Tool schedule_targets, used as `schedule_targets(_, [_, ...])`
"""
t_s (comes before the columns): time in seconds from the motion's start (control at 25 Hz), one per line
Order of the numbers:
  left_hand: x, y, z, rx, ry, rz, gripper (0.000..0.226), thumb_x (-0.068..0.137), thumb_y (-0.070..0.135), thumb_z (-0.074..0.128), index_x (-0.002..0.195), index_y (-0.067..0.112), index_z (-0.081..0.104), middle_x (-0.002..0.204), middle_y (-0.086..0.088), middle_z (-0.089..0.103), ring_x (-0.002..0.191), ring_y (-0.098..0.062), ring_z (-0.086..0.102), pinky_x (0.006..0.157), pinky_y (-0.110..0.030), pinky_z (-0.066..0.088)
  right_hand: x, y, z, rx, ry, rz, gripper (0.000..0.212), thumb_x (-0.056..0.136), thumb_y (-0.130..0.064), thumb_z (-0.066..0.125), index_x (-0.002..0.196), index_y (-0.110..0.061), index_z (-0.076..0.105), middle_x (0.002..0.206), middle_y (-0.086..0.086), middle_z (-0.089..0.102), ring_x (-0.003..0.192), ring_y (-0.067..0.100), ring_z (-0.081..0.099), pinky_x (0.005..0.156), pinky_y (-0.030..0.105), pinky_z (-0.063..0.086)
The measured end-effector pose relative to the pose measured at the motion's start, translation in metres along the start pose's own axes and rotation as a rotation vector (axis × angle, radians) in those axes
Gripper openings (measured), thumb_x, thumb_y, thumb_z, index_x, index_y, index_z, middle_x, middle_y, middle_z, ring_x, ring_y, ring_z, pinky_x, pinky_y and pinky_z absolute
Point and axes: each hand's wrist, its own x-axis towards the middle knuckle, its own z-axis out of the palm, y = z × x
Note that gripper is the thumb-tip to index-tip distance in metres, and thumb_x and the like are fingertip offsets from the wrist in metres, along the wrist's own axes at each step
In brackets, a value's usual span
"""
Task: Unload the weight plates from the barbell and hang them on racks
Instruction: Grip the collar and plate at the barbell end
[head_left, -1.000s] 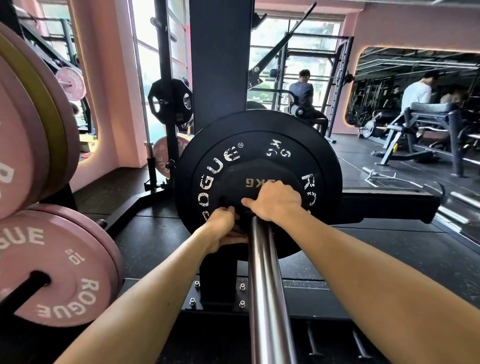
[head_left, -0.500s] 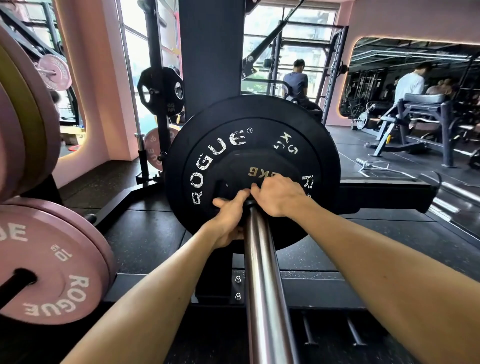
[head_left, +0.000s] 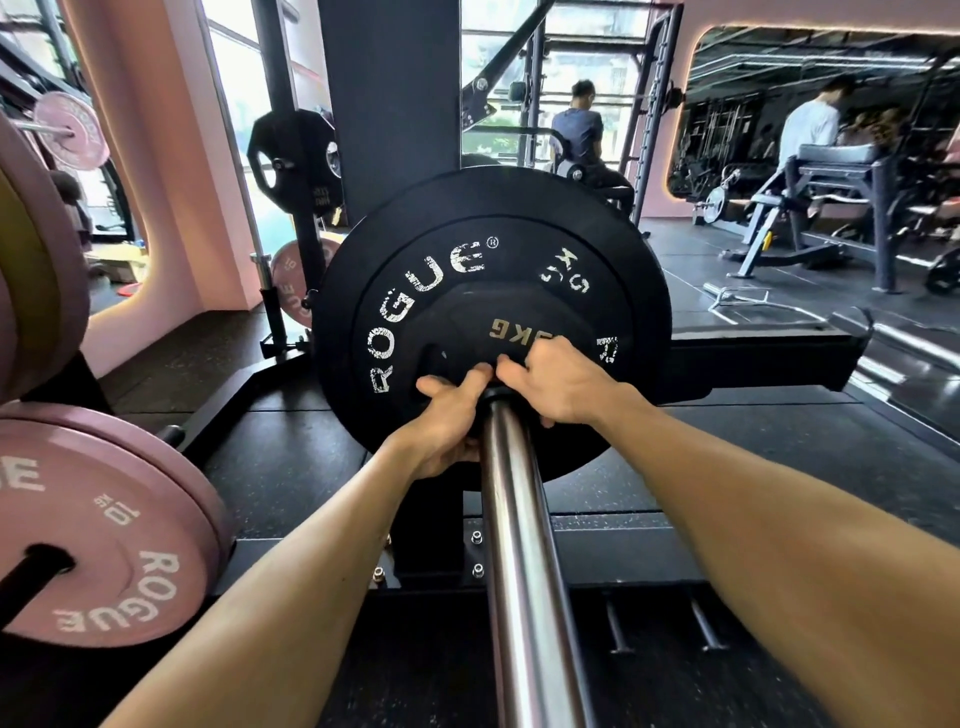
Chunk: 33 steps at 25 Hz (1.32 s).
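Here, in the head view, the barbell (head_left: 524, 561) is seen end-on: its steel sleeve runs from the near bottom edge straight away toward the far middle, so the long axis points away from the viewer. At its far end a large black plate (head_left: 410, 291), marked ROGUE and 5 KG, is carried upright, its flat face turned toward the camera. A smaller black plate (head_left: 467, 325) with gold KG lettering is seated against it at the hub.

The left hand (head_left: 449, 415) is held on the left of the sleeve, fingers curled at the hub with the thumb spread over the small plate's face. The right hand (head_left: 558, 382) is laid on the right of the sleeve, its fingers bent over the small plate's lower edge. Whether the plate or a collar is being gripped cannot be told.

At near left, pink plates (head_left: 98, 530) are hung on a rack peg, one marked 10 KG; further pink and olive plates are stacked above them. A dark upright post (head_left: 389, 104) stands behind the loaded plate. The floor (head_left: 291, 452) is covered in black rubber matting. Pink walls, tall windows and a wall mirror (head_left: 831, 104) are seen at the far side, with a seated person (head_left: 579, 135) at a machine and a bench (head_left: 831, 171) at far right.
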Motion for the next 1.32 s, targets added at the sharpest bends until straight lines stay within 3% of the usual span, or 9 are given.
schedule_targets(0.12, [-0.002, -0.011, 0.002, -0.072, 0.079, 0.006, 0.032, 0.101, 0.044, 0.044, 0.102, 0.019, 0.025, 0.092, -0.003, 0.05, 0.069, -0.015, 0.061, 0.07, -0.039, 0.055, -0.019, 0.025, 0.015, 0.356, 0.097, 0.132, 0.062, 0.098, -0.034, 0.035, 0.051, -0.003, 0.062, 0.042, 0.013, 0.059, 0.034, 0.01, 0.051, 0.051, 0.024, 0.041])
schedule_targets(0.2, [-0.004, -0.015, 0.003, -0.113, 0.088, 0.006, 0.032, 0.101, 0.045, 0.044, 0.093, 0.021, 0.026, 0.094, -0.002, 0.047, 0.069, -0.014, 0.061, 0.073, -0.039, 0.055, -0.023, 0.03, 0.017, 0.385, 0.09, 0.169, 0.064, 0.101, -0.032, 0.031, 0.057, 0.001, 0.063, 0.043, 0.01, 0.059, 0.032, 0.008, 0.048, 0.045, 0.016, 0.038])
schedule_targets(0.36, [-0.023, -0.015, 0.005, -0.103, 0.069, 0.004, 0.03, 0.104, 0.043, 0.04, 0.103, 0.016, 0.026, 0.082, -0.002, 0.05, 0.062, -0.012, 0.059, 0.063, -0.033, 0.053, -0.027, 0.023, 0.014, 0.396, 0.053, 0.241, 0.057, 0.102, -0.035, 0.034, 0.065, -0.001, 0.061, 0.052, 0.01, 0.059, 0.029, 0.012, 0.043, 0.032, 0.016, 0.032])
schedule_targets(0.48, [-0.052, -0.012, 0.008, -0.072, 0.035, -0.016, 0.029, 0.104, 0.042, 0.04, 0.093, 0.017, 0.031, 0.079, -0.005, 0.056, 0.061, -0.015, 0.062, 0.066, -0.037, 0.054, -0.047, 0.018, 0.011, 0.457, 0.011, 0.283, 0.051, 0.103, -0.03, 0.035, 0.067, -0.001, 0.056, 0.054, 0.01, 0.058, 0.03, 0.015, 0.041, 0.031, 0.017, 0.029])
schedule_targets(0.72, [-0.119, -0.021, 0.009, -0.047, -0.021, -0.058, 0.041, 0.101, 0.047, 0.043, 0.117, 0.015, 0.023, 0.087, -0.01, 0.066, 0.071, -0.023, 0.067, 0.068, -0.042, 0.057, -0.117, -0.006, -0.004, 0.515, -0.051, 0.298, 0.036, 0.103, -0.02, 0.034, 0.076, -0.001, 0.048, 0.057, 0.012, 0.059, 0.037, 0.02, 0.044, 0.034, 0.021, 0.032])
schedule_targets(0.92, [-0.183, -0.036, 0.012, -0.066, -0.119, -0.108, 0.035, 0.103, 0.047, 0.039, 0.105, 0.012, 0.034, 0.104, -0.021, 0.066, 0.1, -0.035, 0.065, 0.097, -0.056, 0.05, -0.187, -0.021, -0.011, 0.56, -0.088, 0.305, 0.029, 0.101, -0.019, 0.033, 0.082, -0.002, 0.047, 0.059, 0.013, 0.058, 0.042, 0.02, 0.047, 0.035, 0.02, 0.033])
schedule_targets(1.04, [-0.221, -0.046, 0.015, -0.042, -0.145, -0.101, 0.053, 0.1, 0.05, 0.044, 0.13, 0.01, 0.028, 0.114, -0.024, 0.064, 0.086, -0.032, 0.071, 0.076, -0.05, 0.059, -0.231, -0.03, -0.015, 0.567, -0.097, 0.299, 0.028, 0.099, -0.018, 0.033, 0.079, -0.004, 0.046, 0.06, 0.012, 0.059, 0.042, 0.021, 0.048, 0.036, 0.02, 0.034])
schedule_targets(1.16, [-0.251, -0.054, 0.014, -0.057, -0.185, -0.098, 0.061, 0.097, 0.051, 0.048, 0.137, 0.011, 0.026, 0.131, -0.03, 0.051, 0.076, -0.038, 0.072, 0.063, -0.046, 0.06, -0.265, -0.037, -0.017, 0.556, -0.103, 0.295, 0.025, 0.096, -0.017, 0.034, 0.08, -0.004, 0.047, 0.057, 0.011, 0.06, 0.041, 0.02, 0.049, 0.037, 0.021, 0.035])
schedule_targets(1.32, [-0.294, -0.055, 0.016, 0.046, -0.254, -0.151, 0.066, 0.098, 0.054, 0.042, 0.139, 0.006, 0.024, 0.105, -0.03, 0.066, 0.078, -0.044, 0.071, 0.066, -0.046, 0.061, -0.309, -0.05, -0.026, 0.55, -0.129, 0.289, 0.025, 0.092, -0.015, 0.035, 0.076, -0.004, 0.049, 0.057, 0.011, 0.059, 0.041, 0.02, 0.049, 0.039, 0.022, 0.037])
